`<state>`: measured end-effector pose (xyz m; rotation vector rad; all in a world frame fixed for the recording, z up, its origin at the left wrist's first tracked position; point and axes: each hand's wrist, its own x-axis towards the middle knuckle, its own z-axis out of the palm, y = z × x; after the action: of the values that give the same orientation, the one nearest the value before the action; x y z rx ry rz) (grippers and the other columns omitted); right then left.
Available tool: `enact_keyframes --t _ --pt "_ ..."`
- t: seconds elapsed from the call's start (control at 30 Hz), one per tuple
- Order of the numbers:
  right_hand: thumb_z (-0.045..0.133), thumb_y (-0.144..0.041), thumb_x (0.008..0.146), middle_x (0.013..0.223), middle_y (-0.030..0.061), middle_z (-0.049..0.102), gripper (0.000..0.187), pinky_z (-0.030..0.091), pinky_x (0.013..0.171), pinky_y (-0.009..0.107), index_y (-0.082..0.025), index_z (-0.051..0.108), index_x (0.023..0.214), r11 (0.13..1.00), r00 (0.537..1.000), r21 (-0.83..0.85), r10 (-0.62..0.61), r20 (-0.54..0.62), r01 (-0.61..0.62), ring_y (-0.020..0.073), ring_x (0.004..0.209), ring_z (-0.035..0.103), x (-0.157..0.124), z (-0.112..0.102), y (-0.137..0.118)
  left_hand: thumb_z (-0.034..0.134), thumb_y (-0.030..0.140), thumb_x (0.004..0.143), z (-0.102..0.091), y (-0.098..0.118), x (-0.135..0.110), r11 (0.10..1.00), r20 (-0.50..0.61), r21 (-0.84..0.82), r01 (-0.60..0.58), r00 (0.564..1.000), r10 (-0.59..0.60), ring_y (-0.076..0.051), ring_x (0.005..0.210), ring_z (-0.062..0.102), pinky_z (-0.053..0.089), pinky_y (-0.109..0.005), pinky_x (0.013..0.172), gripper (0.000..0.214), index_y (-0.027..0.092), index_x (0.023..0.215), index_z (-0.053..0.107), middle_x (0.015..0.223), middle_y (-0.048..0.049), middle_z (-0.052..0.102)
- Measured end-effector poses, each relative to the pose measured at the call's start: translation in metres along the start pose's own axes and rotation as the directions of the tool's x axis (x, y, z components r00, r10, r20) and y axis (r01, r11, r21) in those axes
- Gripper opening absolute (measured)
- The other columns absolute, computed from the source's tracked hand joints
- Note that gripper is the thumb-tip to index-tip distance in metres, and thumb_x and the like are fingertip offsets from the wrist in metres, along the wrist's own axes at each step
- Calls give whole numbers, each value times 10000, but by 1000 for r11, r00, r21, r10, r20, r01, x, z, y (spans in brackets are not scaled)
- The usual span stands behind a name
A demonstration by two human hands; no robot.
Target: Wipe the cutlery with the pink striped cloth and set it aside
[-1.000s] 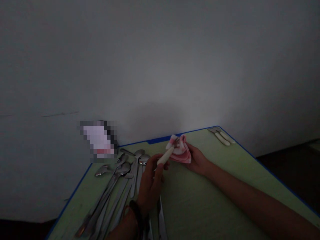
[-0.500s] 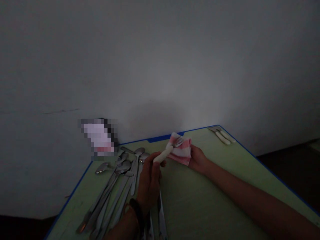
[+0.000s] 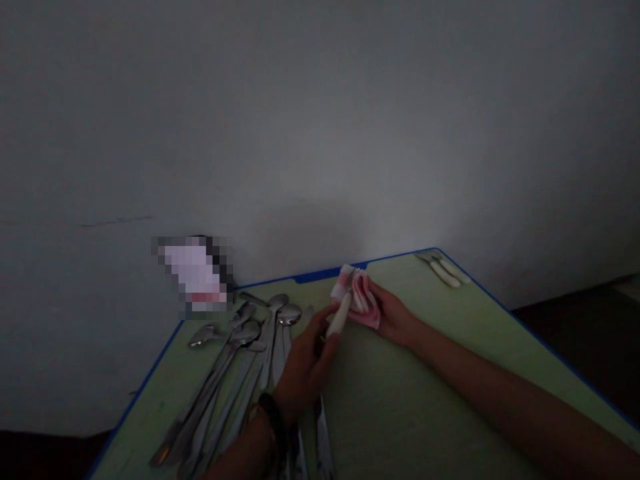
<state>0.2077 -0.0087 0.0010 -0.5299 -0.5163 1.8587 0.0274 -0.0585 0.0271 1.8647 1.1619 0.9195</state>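
Observation:
Between the fingers of my left hand point(image 3: 309, 360) is the white handle of a fork point(image 3: 340, 316). The fork's head is hidden in a pink and white cloth point(image 3: 369, 313). My right hand point(image 3: 393, 315) is closed on this cloth, which is folded around the fork's end. Under and beside my left forearm lies a loose pile of metal spoons point(image 3: 247, 333) and other cutlery, handles toward me. A dark band circles my left wrist.
Two white-handled forks point(image 3: 444, 271) lie side by side at the table's far right corner. A blurred-out upright object point(image 3: 193, 273) leans on the wall at the far left. The green table point(image 3: 425, 400) has a blue edge and meets the grey wall.
My right hand has folded the cloth over the fork's tines, which showed before. My left hand has moved slightly right, and the handle is tilted more steeply.

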Motion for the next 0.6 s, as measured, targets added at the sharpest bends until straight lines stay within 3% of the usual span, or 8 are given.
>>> enact_keyframes --t 0.33,0.5,0.6 --pt "569 -296 831 900 66 679 227 523 801 388 -155 573 1009 997 999 -78 -27 44 30 180 790 660 -1 1 4 463 368 852 1 -3 3 996 104 -50 69 993 -63 -171 791 584 440 -251 647 324 186 1106 545 940 -41 637" --pt "566 -296 834 912 62 677 223 526 798 388 -162 570 1013 997 998 -71 -17 61 21 180 803 659 0 -2 5 463 356 859 1 0 3 998 119 -55 34 992 -28 -164 780 585 435 -244 661 275 185 1046 570 904 -23 645" --pt "580 -322 822 918 64 675 239 528 799 399 -157 577 995 997 998 -49 -50 41 52 189 824 651 2 -3 6 442 367 867 0 -1 3 999 118 -22 41 992 -38 -143 674 555 404 -228 586 253 174 943 586 786 -4 618"
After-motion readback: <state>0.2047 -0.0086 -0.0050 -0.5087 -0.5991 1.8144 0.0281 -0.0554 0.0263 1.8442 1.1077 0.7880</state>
